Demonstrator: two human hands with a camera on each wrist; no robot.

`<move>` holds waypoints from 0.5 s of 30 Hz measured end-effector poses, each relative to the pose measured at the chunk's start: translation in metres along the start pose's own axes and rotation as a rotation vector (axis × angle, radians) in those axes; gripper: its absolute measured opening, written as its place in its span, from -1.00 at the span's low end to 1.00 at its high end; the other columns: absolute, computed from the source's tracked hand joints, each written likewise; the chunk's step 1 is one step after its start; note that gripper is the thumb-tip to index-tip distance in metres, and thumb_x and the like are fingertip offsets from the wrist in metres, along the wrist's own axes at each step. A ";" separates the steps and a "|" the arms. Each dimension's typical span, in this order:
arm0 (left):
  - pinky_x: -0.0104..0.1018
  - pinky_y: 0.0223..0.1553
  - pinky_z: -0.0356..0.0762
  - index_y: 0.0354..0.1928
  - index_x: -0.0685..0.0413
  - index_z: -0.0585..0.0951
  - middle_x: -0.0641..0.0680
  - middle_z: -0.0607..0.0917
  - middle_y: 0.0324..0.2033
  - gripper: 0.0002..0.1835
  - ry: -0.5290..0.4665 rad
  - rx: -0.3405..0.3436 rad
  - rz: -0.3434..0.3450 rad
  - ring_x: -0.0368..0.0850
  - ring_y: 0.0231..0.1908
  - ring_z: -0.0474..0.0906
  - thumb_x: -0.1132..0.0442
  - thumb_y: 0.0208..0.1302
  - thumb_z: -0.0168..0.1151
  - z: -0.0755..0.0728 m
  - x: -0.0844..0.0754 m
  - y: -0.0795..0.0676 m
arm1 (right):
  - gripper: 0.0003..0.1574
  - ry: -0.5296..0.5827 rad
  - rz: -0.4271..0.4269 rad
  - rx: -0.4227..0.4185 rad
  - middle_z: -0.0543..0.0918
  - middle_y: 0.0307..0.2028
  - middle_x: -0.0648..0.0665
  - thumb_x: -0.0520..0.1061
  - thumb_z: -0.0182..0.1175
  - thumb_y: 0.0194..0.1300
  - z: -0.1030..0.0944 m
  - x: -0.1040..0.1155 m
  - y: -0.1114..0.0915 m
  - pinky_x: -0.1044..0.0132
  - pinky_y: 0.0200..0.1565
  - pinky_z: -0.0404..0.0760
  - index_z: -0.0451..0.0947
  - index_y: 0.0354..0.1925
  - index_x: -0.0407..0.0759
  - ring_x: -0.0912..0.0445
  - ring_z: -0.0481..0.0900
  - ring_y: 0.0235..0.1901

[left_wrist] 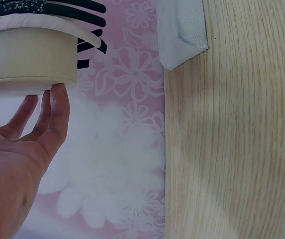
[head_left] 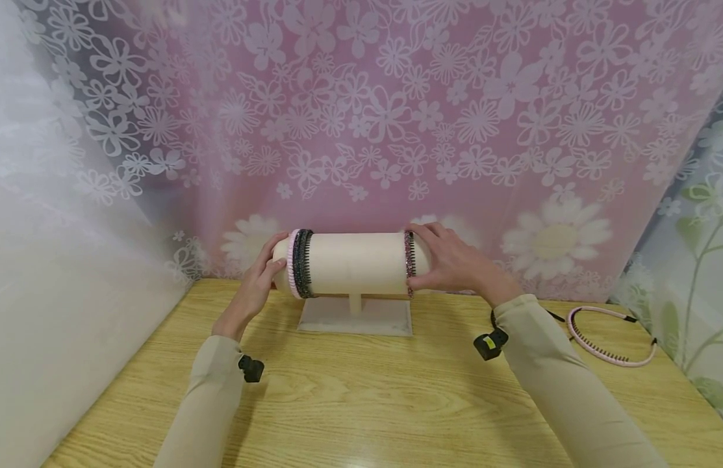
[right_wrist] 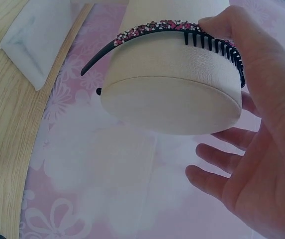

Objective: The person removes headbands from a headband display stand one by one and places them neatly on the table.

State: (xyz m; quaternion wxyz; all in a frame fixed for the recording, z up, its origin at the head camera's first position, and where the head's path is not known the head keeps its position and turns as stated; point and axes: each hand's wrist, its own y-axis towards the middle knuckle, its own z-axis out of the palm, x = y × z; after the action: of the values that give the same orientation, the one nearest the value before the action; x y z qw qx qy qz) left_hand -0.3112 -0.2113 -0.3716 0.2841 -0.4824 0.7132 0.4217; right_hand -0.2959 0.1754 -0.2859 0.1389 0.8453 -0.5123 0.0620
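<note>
A cream padded cylinder [head_left: 358, 260], a headband display stand on a pale flat base [head_left: 320, 318], lies crosswise before me. My left hand [head_left: 256, 286] grips its left end, thumb in front and fingertips at the end face in the left wrist view. Beside that hand, a pink headband [head_left: 292, 270] and dark glittery toothed headbands [head_left: 303, 266] sit round the cylinder. On the right end, my right hand [head_left: 451, 260] holds a black toothed headband with pink and silver glitter [right_wrist: 157, 26] between thumb and index finger. Its other fingers spread beside the end face.
A pink toothed headband [head_left: 595, 353] lies on the wooden table [head_left: 361, 396] at the right, with part of a black headband [head_left: 555, 316] behind my right sleeve. A flowered pink curtain [head_left: 361, 130] hangs close behind the stand. A pale wall [head_left: 75, 260] borders the left side.
</note>
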 end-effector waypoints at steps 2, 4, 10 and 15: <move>-0.09 -0.08 0.62 0.53 -0.70 0.12 0.14 0.37 0.46 -0.48 -0.004 0.002 0.001 0.24 0.13 0.56 -0.15 0.62 -0.17 0.000 0.000 0.000 | 0.28 0.002 -0.003 0.000 0.24 0.46 -0.30 0.26 0.45 0.06 0.000 0.000 0.000 -0.08 -0.09 0.64 0.05 0.60 0.06 -0.20 0.40 0.22; -0.08 -0.08 0.63 0.54 -0.69 0.12 0.15 0.37 0.46 -0.48 -0.006 0.003 0.004 0.24 0.13 0.56 -0.15 0.62 -0.17 0.000 0.000 0.000 | 0.28 0.001 -0.007 0.001 0.24 0.45 -0.31 0.25 0.45 0.07 0.000 0.000 -0.001 -0.09 -0.08 0.64 0.05 0.60 0.05 -0.21 0.40 0.21; -0.03 -0.07 0.63 0.54 -0.66 0.13 0.13 0.37 0.46 -0.47 -0.012 0.005 0.006 0.23 0.13 0.56 -0.16 0.62 -0.17 0.000 0.000 -0.001 | 0.29 0.000 -0.004 0.002 0.25 0.45 -0.31 0.25 0.45 0.06 0.000 -0.001 0.000 -0.08 -0.08 0.65 0.05 0.60 0.04 -0.21 0.41 0.20; -0.02 -0.06 0.63 0.56 -0.63 0.11 0.13 0.36 0.47 -0.46 -0.004 0.005 0.006 0.24 0.13 0.56 -0.17 0.62 -0.17 0.000 0.002 0.000 | 0.28 0.013 -0.001 -0.005 0.27 0.44 -0.30 0.24 0.46 0.03 -0.001 -0.002 -0.001 -0.08 -0.09 0.65 0.07 0.59 0.06 -0.21 0.41 0.20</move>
State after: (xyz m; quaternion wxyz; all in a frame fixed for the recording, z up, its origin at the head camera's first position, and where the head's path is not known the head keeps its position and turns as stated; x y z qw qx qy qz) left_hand -0.3121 -0.2120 -0.3731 0.2854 -0.4787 0.7151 0.4219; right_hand -0.2956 0.1774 -0.2861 0.1443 0.8448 -0.5110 0.0663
